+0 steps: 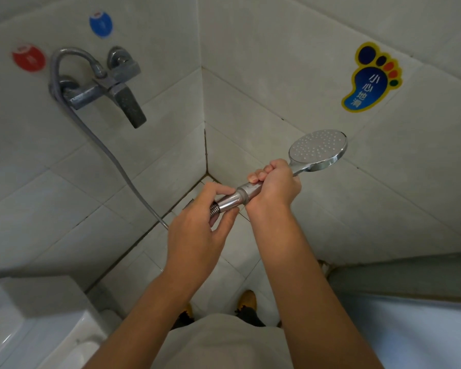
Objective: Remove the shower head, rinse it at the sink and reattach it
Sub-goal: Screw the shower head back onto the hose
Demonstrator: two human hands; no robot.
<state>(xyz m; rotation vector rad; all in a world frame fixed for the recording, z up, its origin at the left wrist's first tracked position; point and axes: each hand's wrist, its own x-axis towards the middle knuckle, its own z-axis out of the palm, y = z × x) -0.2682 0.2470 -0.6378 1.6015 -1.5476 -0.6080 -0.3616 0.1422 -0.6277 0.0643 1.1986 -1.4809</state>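
Nearest, at the bottom edge, a pale shirt front (224,344) with two bare forearms reaching up from it, and below between them two feet in yellow-toed footwear (248,302) on the tiled floor (234,265). To the lower left, a white toilet cistern (37,315); to the lower right, a pale ledge (399,272), blurred. Further out, at mid-frame, left hand (197,230) with fingers and thumb curled round the chrome connector nut (228,202) where the ribbed hose end (215,209) enters it, thumb on top, fingertips underneath. Just beyond, touching along the same line, right hand (274,185) closed in a full fist round the handle of the shower head (318,150), fingers wrapped tight, knuckles towards the camera. Shower head held in the air in front of the corner of the stall, handle slanting up to the right, round spray face turned upward and to the left, dotted with nozzles, off its wall mount and joined to the hose (109,153). Hose running from behind the left hand up and left along the wall, looping over the top of the mixer tap (109,83), whose lever points down. Above the tap, a red sticker (28,58) and a blue sticker (101,24) on the grey wall tiles (250,49). On the right wall, above the spray face, a blue foot-shaped sticker (370,78) with yellow border, coloured toes and Chinese characters.
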